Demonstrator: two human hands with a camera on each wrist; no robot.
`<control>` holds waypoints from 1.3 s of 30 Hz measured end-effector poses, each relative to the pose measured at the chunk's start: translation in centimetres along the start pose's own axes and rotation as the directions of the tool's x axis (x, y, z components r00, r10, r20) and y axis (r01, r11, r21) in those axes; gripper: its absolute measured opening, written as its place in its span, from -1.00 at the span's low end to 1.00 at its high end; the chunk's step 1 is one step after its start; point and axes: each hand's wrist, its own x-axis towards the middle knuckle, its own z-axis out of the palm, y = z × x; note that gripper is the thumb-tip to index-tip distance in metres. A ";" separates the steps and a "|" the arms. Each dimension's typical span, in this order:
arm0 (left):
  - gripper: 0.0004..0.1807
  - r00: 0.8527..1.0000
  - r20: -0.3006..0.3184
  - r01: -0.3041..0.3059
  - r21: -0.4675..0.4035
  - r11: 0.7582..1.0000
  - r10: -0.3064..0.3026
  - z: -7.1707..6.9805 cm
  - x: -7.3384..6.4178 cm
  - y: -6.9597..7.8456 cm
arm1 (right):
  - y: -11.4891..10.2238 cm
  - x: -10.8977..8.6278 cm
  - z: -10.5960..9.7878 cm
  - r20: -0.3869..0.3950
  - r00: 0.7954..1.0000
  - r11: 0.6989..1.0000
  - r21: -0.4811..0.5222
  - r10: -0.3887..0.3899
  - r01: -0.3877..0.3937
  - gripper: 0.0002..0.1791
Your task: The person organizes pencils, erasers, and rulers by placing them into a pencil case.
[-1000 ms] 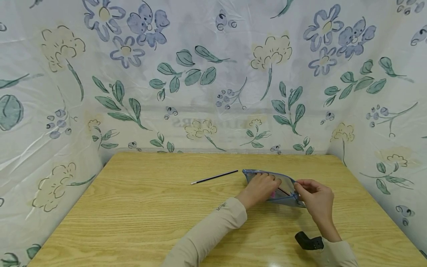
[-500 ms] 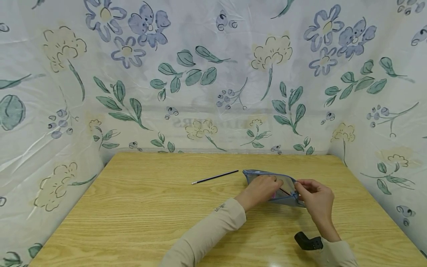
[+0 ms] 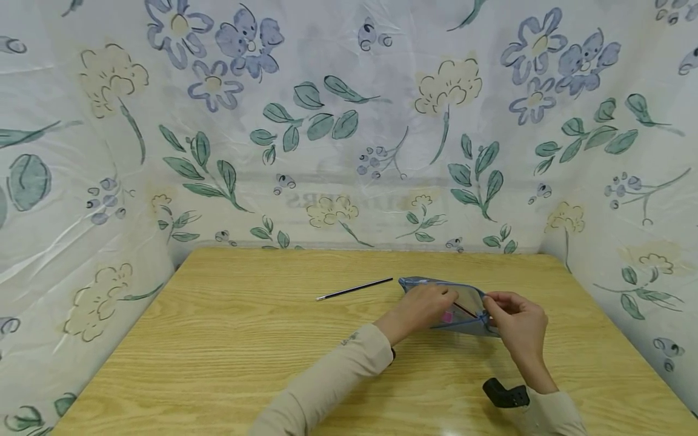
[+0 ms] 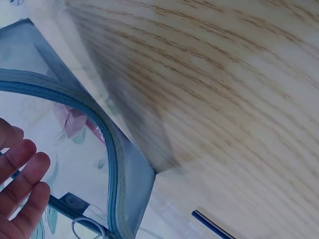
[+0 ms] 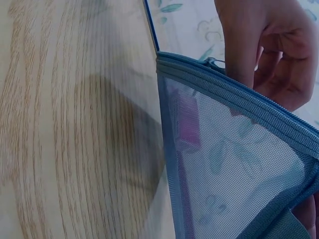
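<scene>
A blue mesh zip pouch (image 3: 463,327) stands unzipped on the table, its mouth upward. My left hand (image 3: 417,312) is at the mouth, the thumb reaching past the zip edge. In the left wrist view the fingers of my left hand (image 4: 22,184) bend loosely, with nothing seen between them. My right hand (image 3: 520,318) pinches the pouch's right end. Through the mesh in the right wrist view shows a small pink block (image 5: 187,122), with a thin reddish stick (image 5: 184,199) below it. A dark, striped pencil (image 3: 354,289) with a white end lies left of the pouch.
The wood-grain table (image 3: 218,351) reaches back to a flower-printed sheet (image 3: 349,151) that also hangs at both sides. A black wrist mount (image 3: 506,395) sits by the right sleeve.
My left hand has drawn slightly left and back at the pouch mouth, baring more of the pink block and the thin stick. My right hand keeps its hold. The head view has shifted slightly.
</scene>
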 end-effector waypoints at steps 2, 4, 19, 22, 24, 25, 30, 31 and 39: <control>-0.84 1.000 -0.012 -0.001 0.011 1.000 0.001 -0.1 -0.1 -0.1 | 0.0 0.0 0.0 0.004 1.000 1.000 -0.003 -0.008 0.008 -0.91; -0.85 1.000 -0.029 0.005 0.024 1.000 -0.004 -0.2 -0.3 -0.1 | 0.0 0.0 0.0 0.007 1.000 1.000 -0.009 -0.016 0.016 -0.91; -0.83 0.991 -0.060 0.123 0.089 0.988 -0.118 -1.4 -2.0 -1.4 | -0.1 0.1 0.1 0.010 1.000 1.000 -0.025 -0.017 0.017 -0.89; -0.83 0.987 -0.075 0.150 0.093 0.984 -0.143 -1.5 -2.5 -1.8 | -0.2 0.2 0.2 0.010 1.000 1.000 -0.012 -0.024 0.024 -0.90; -0.82 0.984 -0.074 0.170 0.094 0.981 -0.163 -1.6 -2.8 -2.1 | -0.2 0.2 0.3 0.013 1.000 1.000 -0.001 -0.024 0.024 -0.90; -0.81 0.982 -0.074 0.178 0.094 0.980 -0.172 -1.7 -3.0 -2.2 | -0.2 0.2 0.3 0.013 1.000 1.000 0.002 -0.020 0.020 -0.90; -0.82 0.975 -0.099 0.204 0.063 0.977 -0.198 -2.2 -3.9 -3.0 | -0.2 0.2 0.4 0.018 1.000 1.000 0.020 0.013 -0.013 -0.89; -0.82 0.974 -0.104 0.208 0.052 0.977 -0.202 -2.3 -4.1 -3.1 | -0.3 0.2 0.4 0.020 1.000 1.000 0.021 0.020 -0.020 -0.89; -0.83 0.959 -0.145 0.246 0.011 0.969 -0.242 -2.3 -5.6 -4.1 | -0.6 0.0 0.5 0.030 0.998 0.999 0.016 0.050 -0.050 -0.89</control>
